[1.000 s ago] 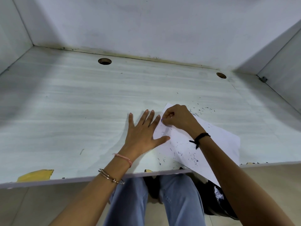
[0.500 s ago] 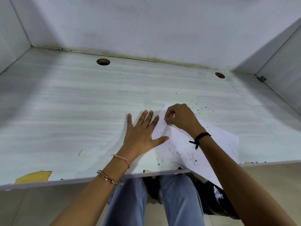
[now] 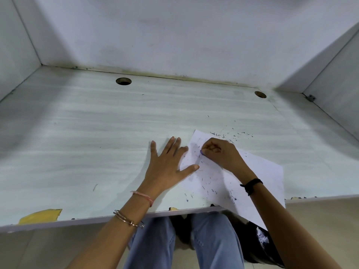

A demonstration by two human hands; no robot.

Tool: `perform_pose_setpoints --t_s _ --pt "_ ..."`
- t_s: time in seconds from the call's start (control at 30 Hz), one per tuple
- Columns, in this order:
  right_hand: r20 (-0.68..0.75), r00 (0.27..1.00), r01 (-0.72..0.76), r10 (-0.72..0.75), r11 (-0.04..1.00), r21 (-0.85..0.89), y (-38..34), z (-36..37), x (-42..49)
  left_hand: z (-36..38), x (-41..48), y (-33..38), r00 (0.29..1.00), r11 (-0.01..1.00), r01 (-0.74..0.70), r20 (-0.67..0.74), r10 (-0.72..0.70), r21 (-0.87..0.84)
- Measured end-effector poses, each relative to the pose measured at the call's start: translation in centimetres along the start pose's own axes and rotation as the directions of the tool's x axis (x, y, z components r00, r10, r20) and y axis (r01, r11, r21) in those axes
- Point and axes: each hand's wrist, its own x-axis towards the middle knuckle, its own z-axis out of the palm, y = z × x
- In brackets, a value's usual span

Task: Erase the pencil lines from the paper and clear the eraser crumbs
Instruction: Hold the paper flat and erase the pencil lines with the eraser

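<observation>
Counter (image 3: 97,142): pale, wood-grained, boxed in by white walls at the back and both sides.
Paper (image 3: 262,171): one white sheet lies at an angle on the right of the counter. Its near corner hangs over the front edge above your knees.
Left hand (image 3: 167,167): it lies flat with the fingers spread. The palm is on the counter, and the thumb and fingertips press the sheet's left edge. This grip holds nothing.
Right hand (image 3: 221,154): it is curled over the far part of the sheet, and its grip pinches a small eraser (image 3: 202,152). Only a purple tip shows, touching the paper.
Crumbs (image 3: 209,183): dark flecks are scattered over the sheet below your hands. More lie on the counter past its far corner and by the front edge.
Wrists: a black band (image 3: 252,186) on the right, a pink cord and metal bangles (image 3: 129,220) on the left.
Back of counter: two round cable holes (image 3: 123,81).
</observation>
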Motion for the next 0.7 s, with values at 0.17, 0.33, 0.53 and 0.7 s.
perform_pose_setpoints --t_s 0.17,0.33,0.53,0.7 --pt "-0.015 1.0 0.004 -0.005 0.999 -0.036 0.0 0.9 -0.5 -0.3 1.1 0.7 0.998 0.999 -0.007 -0.058 0.01 0.051" --pt "0.02 0.999 0.046 -0.044 0.99 -0.132 -0.7 0.9 -0.3 -0.1 2.4 1.2 1.0 0.996 0.002 0.024 -0.005 0.092" --pt "0.113 0.993 0.029 -0.023 0.998 -0.058 -1.6 1.3 0.4 0.4 2.5 1.1 0.998 0.99 -0.007 0.06 -0.002 0.143" --pt "0.101 0.992 0.082 -0.074 0.994 -0.077 -2.2 1.2 1.4 0.5 2.6 0.9 0.998 0.994 -0.004 0.057 -0.002 0.107"
